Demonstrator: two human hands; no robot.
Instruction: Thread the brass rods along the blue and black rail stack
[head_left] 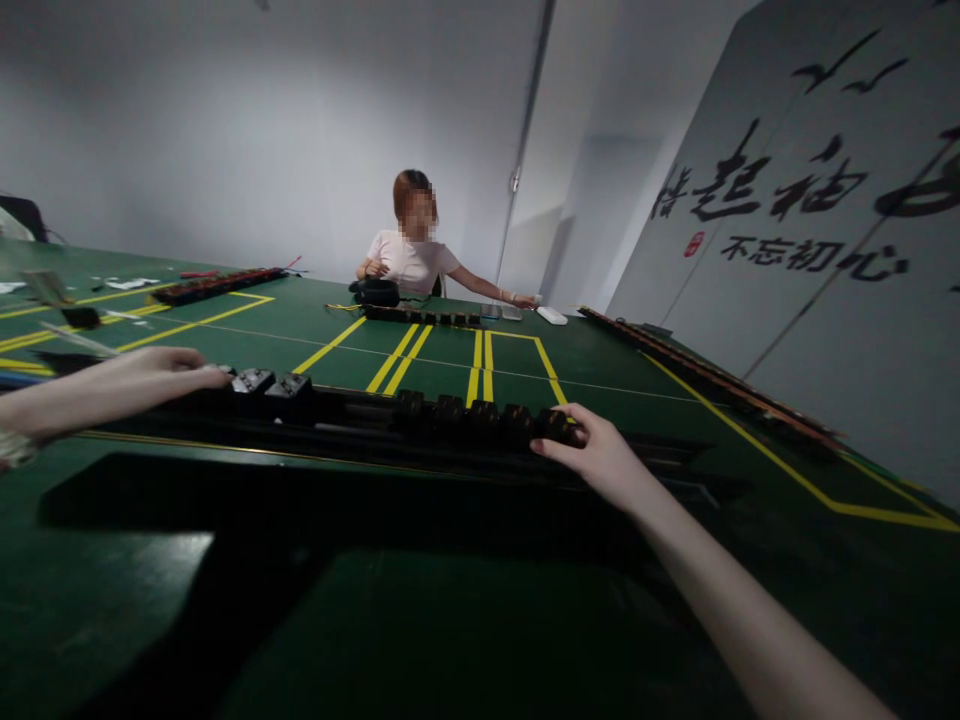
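Note:
A long black strip-like assembly lies across the green table in front of me. Two grey-topped blocks sit near its left end, and several round black knob-like parts line its right half. My left hand has its fingers together at the left end, beside the grey-topped blocks; its fingertips are partly hidden. With thumb and fingers, my right hand grips the rightmost black knob-like part.
Across the table sits a person, one arm stretched toward a white object. Other long assemblies lie at the far left, far middle and right. Yellow tape marks the table.

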